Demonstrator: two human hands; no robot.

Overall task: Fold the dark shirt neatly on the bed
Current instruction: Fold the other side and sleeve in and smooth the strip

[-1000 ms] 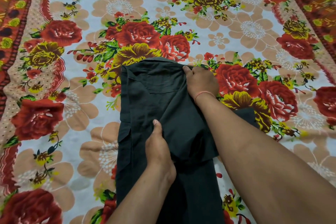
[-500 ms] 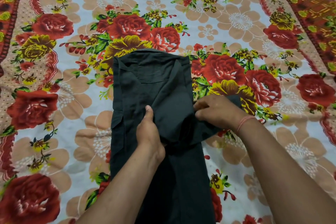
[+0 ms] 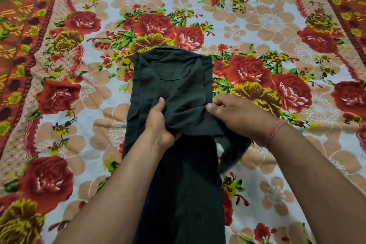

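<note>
A bed (image 3: 257, 164) fills the whole view, covered by a sheet printed with big red and yellow roses and peach blossoms on a pale ground, with a red-orange patterned border down its left and right edges; nothing of the room beyond the bed's far edge can be made out. The dark shirt (image 3: 174, 89) lies lengthwise along the middle of the bed, its collar end toward the far edge and its lower part running off the near edge of the view, the body narrowed into a long strip. The left hand (image 3: 158, 123) rests on the middle of the strip, its fingers closed around a bunch of cloth with the thumb pointing up. The right hand (image 3: 237, 117) is at the shirt's right side, its fingers pinching the fabric edge there; a red thread band (image 3: 275, 131) circles its wrist. Below that hand a blurred flap of dark cloth sticks out over the sheet.
</note>
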